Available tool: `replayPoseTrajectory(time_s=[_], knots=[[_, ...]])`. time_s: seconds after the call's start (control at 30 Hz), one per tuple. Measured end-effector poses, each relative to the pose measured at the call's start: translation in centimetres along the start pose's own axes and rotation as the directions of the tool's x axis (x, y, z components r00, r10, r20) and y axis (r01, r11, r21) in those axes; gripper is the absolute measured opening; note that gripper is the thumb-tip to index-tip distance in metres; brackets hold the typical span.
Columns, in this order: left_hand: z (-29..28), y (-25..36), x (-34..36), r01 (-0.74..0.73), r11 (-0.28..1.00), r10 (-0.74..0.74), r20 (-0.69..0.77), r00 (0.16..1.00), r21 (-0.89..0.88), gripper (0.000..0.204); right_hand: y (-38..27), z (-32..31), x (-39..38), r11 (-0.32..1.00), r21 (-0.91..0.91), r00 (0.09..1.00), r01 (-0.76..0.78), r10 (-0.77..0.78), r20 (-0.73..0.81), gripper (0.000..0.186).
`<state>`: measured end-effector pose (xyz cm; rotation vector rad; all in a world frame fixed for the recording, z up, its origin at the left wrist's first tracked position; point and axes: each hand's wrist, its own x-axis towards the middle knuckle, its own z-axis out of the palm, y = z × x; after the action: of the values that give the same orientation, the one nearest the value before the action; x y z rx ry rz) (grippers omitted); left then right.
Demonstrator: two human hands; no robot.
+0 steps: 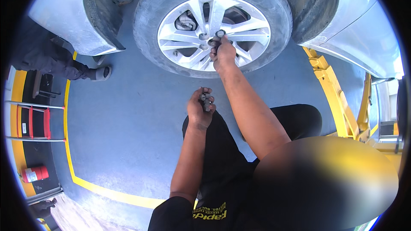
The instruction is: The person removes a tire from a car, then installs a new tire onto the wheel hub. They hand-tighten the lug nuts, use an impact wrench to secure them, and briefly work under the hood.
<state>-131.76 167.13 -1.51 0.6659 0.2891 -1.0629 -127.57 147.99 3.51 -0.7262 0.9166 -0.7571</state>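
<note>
A silver multi-spoke alloy wheel (171, 43) with a dusty black tire (147, 21) hangs on the car in front of me. My right hand (224, 53) reaches to the wheel's hub area, its fingers closed around a lug nut (220, 34) at one of the bolt holes. Whether the nut sits on a thread cannot be made out. Lower down, between my knees and the wheel, my left hand (200, 110) is cupped palm up. Several grey metal lug nuts (206, 102) lie in its curled fingers.
Silver body panels (359, 13) flank the wheel. A yellow lift arm (334, 90) stands at right. Another person's leg (64, 62) is at left, above a red-and-silver step stool (39, 122) and a red fire extinguisher (36, 173). Yellow lines (107, 193) mark the blue floor.
</note>
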Motion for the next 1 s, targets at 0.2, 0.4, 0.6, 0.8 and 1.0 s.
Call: replayPoseTrajectory(time_s=[0.2,0.4,0.6,0.8,1.0], knots=[[0.5,-1.6,0.8,0.011,1.0,-0.011,0.011,1.0,-0.024,0.016,0.0,0.0,1.1,1.0,0.001,1.0,-0.028,0.028,-0.007,0.045],[0.6,-1.8,1.4,0.027,1.0,-0.027,-0.008,1.0,-0.002,0.016,0.0,0.1,0.8,0.998,-0.062,1.0,-0.006,0.004,-0.027,0.043],[0.6,-1.4,1.2,0.006,1.0,-0.006,-0.009,1.0,-0.006,0.014,-0.3,1.1,0.2,0.993,-0.115,0.997,-0.041,0.033,-0.076,0.043],[0.8,-1.8,1.4,-0.008,1.0,0.009,-0.019,1.0,0.019,0.015,-0.1,1.4,0.7,0.982,-0.189,0.996,-0.024,0.008,-0.085,0.043],[1.9,-1.9,3.0,0.03,0.999,-0.03,-0.013,0.999,0.04,0.015,0.0,0.5,1.4,0.986,-0.144,0.994,-0.08,0.068,-0.087,0.044]])
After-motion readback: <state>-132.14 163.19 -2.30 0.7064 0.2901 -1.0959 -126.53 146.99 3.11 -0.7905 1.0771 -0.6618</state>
